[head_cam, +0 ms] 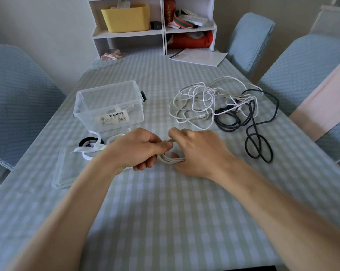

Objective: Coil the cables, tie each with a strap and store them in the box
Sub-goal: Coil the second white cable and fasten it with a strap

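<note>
My left hand (139,148) grips one side of a coiled white cable (170,158) at the table's middle. The coil's other side is held by my right hand (196,151), fingers curled over the loops. A clear plastic box (109,105) stands open behind my left hand, with something white inside. Its clear lid (67,173) lies flat to the left of my left forearm. White straps (91,148) and a black strap (86,142) lie between the box and the lid. Beyond my right hand, a tangle of white cables (196,98) and a black cable (251,122) lies loose.
Blue-covered chairs stand at the left (16,106) and right (305,75) of the checked table (165,212). A white shelf unit (151,26) with a yellow bin sits at the far edge, and a white paper (200,56) lies in front of it.
</note>
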The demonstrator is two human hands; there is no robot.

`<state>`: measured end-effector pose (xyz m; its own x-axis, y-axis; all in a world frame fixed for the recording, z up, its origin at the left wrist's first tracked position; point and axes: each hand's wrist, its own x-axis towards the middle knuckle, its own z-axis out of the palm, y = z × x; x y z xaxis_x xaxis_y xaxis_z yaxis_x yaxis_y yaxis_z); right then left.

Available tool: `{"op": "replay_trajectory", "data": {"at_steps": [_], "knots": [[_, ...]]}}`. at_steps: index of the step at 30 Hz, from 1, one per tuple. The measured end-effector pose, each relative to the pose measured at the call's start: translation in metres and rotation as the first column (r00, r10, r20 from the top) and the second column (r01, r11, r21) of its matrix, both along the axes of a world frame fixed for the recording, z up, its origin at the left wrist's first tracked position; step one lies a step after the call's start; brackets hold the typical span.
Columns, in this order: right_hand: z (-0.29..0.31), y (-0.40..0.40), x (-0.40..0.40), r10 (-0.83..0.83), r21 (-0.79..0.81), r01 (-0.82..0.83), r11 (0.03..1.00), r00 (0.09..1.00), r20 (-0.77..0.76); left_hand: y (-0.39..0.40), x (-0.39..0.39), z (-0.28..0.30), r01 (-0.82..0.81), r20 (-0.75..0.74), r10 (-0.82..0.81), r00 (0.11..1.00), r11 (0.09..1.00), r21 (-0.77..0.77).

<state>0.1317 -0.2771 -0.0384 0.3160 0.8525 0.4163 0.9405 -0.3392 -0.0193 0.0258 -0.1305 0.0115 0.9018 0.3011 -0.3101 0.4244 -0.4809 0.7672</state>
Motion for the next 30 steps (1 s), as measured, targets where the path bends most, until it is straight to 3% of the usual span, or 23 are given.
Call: {"op": "replay_trajectory", "data": {"at_steps": [9, 13, 15, 18, 21, 23, 30], "knots": [[-0.001, 0.000, -0.003, -0.038, -0.081, 0.042, 0.996, 0.998, 0.047, 0.003, -0.002, 0.001, 0.058, -0.070, -0.051, 0.996, 0.993, 0.102], [0.008, -0.001, -0.004, -0.089, -0.163, 0.093, 0.982, 0.996, 0.033, 0.009, -0.005, -0.004, 0.039, 0.040, -0.053, 0.998, 0.956, 0.292], [0.010, 0.001, -0.006, -0.121, -0.180, 0.123, 0.976, 0.992, 0.026, 0.007, -0.010, -0.004, 0.081, 0.073, -0.123, 0.990, 0.902, 0.425], [0.012, 0.005, -0.010, -0.148, -0.211, 0.147, 0.966, 0.989, 0.011, -0.013, -0.008, -0.008, 0.136, 0.013, -0.197, 0.980, 0.722, 0.679], [0.010, 0.008, -0.014, -0.154, -0.165, 0.145, 0.976, 0.987, -0.047, -0.033, 0.002, -0.019, -0.008, 0.091, -0.133, 0.987, 0.525, 0.851], [0.010, 0.009, -0.016, -0.147, -0.137, 0.135, 0.981, 0.986, -0.080, -0.036, 0.005, -0.020, -0.035, 0.084, -0.093, 0.992, 0.440, 0.897], [0.012, 0.000, -0.009, -0.139, -0.095, 0.130, 0.987, 0.986, -0.094, -0.031, 0.003, -0.030, -0.117, 0.177, -0.158, 0.972, 0.329, 0.937]]}}
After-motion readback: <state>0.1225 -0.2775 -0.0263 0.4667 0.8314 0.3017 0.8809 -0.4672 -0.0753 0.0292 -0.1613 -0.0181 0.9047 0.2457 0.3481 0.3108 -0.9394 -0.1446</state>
